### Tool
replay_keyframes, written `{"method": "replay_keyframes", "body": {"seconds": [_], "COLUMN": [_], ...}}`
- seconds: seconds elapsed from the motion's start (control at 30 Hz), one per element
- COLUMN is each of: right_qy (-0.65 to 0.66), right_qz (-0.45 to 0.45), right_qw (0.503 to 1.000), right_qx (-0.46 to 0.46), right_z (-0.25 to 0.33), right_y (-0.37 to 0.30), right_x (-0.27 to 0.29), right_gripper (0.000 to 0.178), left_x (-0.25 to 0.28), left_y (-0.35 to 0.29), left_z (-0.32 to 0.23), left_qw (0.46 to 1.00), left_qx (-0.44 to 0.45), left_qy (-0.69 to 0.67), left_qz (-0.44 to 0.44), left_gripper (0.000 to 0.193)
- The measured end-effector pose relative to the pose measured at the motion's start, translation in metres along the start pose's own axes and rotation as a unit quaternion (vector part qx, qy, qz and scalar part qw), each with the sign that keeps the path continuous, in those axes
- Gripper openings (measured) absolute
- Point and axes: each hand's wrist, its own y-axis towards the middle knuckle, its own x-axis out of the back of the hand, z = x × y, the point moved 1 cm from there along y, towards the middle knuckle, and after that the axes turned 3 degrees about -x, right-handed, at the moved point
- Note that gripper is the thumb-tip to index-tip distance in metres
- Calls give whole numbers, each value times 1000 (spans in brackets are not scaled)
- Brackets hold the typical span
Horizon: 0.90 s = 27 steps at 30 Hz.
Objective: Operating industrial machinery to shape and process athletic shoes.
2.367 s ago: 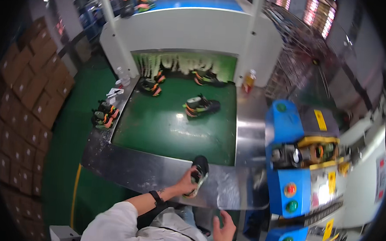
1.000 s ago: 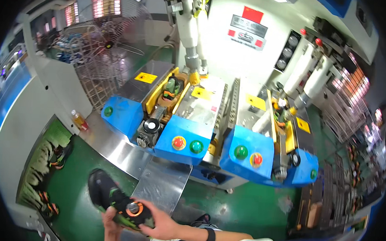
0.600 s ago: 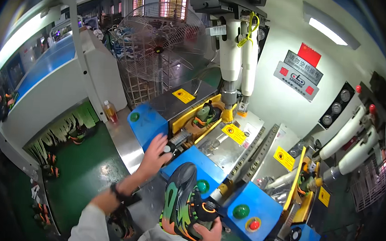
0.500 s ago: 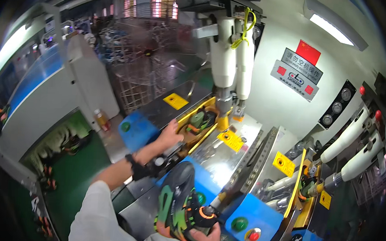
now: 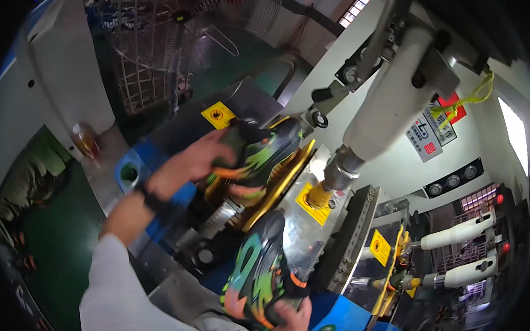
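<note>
My left hand grips a black, green and orange sneaker that sits tilted in the yellow-framed station of the blue press machine. My right hand, at the lower edge, holds a second sneaker of the same colours, its multicoloured sole turned toward me, in front of the machine's metal plate. A dark watch band sits on my left wrist. A white cylinder of the press hangs just above and to the right of the first sneaker.
A green conveyor belt runs at the lower left. A small bottle with amber liquid stands on the metal ledge. A wire fan guard is behind. More white cylinders and yellow warning labels lie to the right.
My left hand has closed on a sneaker in the press station, where it was reaching before. My right hand still holds the other sneaker, now closer to the machine.
</note>
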Motion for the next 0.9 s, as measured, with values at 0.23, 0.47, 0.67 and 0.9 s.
{"method": "replay_keyframes", "body": {"seconds": [0.23,0.47,0.67,0.9], "right_qy": [66,-235,-433,-468], "right_qz": [72,-171,-198,-207], "right_qw": [968,957,844,825], "right_qx": [-231,13,248,239], "right_z": [45,33,8,-11], "right_y": [249,309,332,343], "right_x": [-91,-130,-138,-144], "right_gripper": [15,33,35,59], "left_x": [86,118,87,46], "left_y": [-290,-525,-533,-424], "left_z": [17,145,149,122], "left_qw": [978,731,754,839], "left_qx": [-136,-145,-24,-55], "left_qy": [-39,332,-74,-253], "left_qz": [-154,-579,-652,-478], "left_gripper": [77,63,19,60]}}
